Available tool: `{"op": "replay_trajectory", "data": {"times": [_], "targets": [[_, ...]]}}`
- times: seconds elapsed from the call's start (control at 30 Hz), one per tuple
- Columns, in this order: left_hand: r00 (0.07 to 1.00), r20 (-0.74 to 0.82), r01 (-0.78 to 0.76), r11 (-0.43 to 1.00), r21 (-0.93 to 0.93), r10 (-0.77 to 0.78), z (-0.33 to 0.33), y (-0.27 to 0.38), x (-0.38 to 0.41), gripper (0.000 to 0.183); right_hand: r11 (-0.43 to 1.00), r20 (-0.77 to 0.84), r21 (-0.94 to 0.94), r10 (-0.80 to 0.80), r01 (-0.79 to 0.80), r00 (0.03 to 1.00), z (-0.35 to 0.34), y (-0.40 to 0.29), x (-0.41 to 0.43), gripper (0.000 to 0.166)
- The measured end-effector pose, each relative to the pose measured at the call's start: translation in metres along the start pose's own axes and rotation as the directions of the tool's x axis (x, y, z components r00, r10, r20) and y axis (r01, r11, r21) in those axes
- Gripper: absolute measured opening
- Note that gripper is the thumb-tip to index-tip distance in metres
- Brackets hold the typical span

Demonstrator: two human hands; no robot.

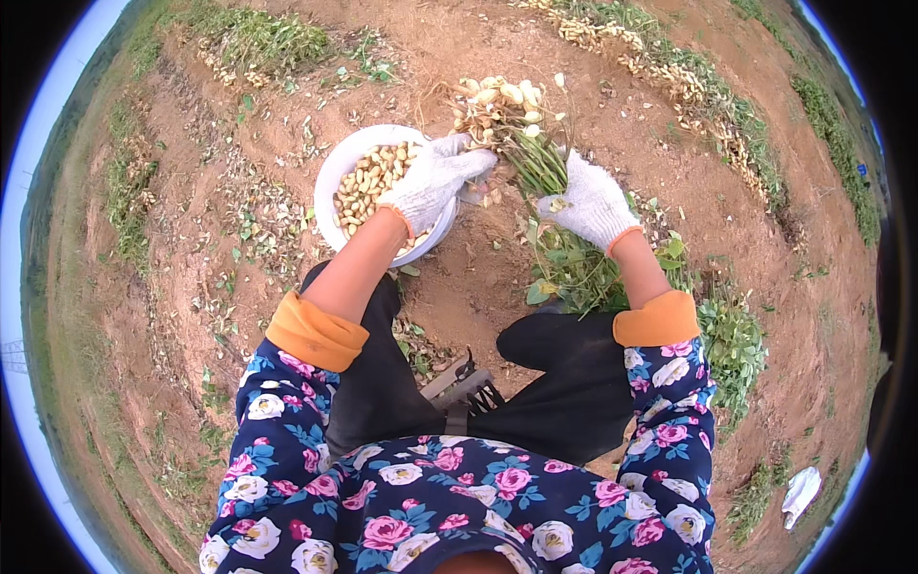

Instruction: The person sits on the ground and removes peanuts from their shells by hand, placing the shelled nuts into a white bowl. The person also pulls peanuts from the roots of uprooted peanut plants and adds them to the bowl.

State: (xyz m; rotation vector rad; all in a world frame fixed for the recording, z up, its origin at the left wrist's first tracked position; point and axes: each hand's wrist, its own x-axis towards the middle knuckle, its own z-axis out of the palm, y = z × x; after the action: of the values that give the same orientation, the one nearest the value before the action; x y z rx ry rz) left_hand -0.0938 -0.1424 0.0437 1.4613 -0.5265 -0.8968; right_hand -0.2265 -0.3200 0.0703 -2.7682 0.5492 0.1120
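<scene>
My right hand, in a white knit glove with an orange cuff, grips a bundle of green peanut stems. At the bundle's far end hangs a cluster of pale peanut pods among thin roots. Leafy tops trail down below the hand, towards my knee. My left hand, gloved the same way, reaches across the right side of a white bucket. Its fingertips are at the near left edge of the pod cluster; whether they hold pods is hidden. Loose peanuts lie inside the bucket.
Reddish soil with scattered dry leaves surrounds me. A row of pulled peanut plants runs along the upper right, and another heap lies upper left. Leafy plants lie beside my right arm. A white bag-like object rests at lower right.
</scene>
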Motion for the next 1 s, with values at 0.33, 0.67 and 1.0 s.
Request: {"op": "replay_trajectory", "data": {"times": [0.33, 0.67, 1.0], "targets": [[0.993, 0.107, 0.078, 0.950, -0.302, -0.048, -0.004, -0.011, 0.014, 0.011, 0.999, 0.046, -0.040, 0.006, -0.004, 0.999, 0.008, 0.012, 0.002, 0.068], [0.979, 0.136, -0.194, 0.885, 0.422, 0.150, -0.032, -0.043, 0.011, 0.029, 0.989, 0.147, -0.026, -0.138, 0.144, 0.979, 0.014, 0.023, 0.010, 0.074], [0.979, 0.120, 0.178, 0.979, -0.101, -0.165, -0.016, -0.022, 0.001, 0.017, 0.990, 0.160, 0.044, -0.136, 0.131, 0.978, 0.018, 0.021, 0.011, 0.070]]}}
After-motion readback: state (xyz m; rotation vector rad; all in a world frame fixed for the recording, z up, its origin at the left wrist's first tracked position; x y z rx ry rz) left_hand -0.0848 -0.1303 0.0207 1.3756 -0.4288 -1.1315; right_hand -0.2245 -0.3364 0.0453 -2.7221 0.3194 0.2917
